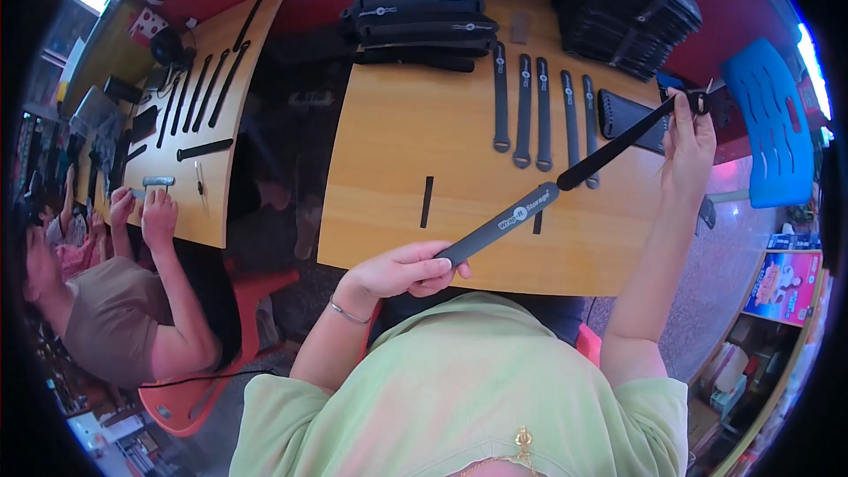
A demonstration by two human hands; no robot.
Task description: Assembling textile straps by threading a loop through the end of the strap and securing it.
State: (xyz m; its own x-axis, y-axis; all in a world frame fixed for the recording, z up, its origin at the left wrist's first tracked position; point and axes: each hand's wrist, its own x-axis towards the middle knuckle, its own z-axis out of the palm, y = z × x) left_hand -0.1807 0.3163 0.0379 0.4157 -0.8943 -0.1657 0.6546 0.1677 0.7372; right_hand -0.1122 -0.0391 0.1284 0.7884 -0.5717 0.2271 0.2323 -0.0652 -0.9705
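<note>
A long storage strap (pixel 503 225) is stretched slantwise over the table between my hands. Its lower part is grey with white print; the upper part is black. My left hand (pixel 402 270) grips the grey end near the table's front edge, thumb on top. Up at the right, my right hand (pixel 689 146) pinches the black end, where a dark ring or loop (pixel 700 103) shows at the fingertips. Beneath the raised strap, several similar grey straps with ring ends lie in a row, one of them a strap (pixel 523 115) pointing toward me. Two short black strips, including one strip (pixel 427 202), lie nearer.
Bundled straps (pixel 420 31) lie at the table's back left. A tall stack of black pieces (pixel 623 13) stands back right, with a flat black piece (pixel 618 115) before it. A blue slotted panel (pixel 770 124) is at right. On the left, a co-worker (pixel 132 309) handles something at another table (pixel 199 203).
</note>
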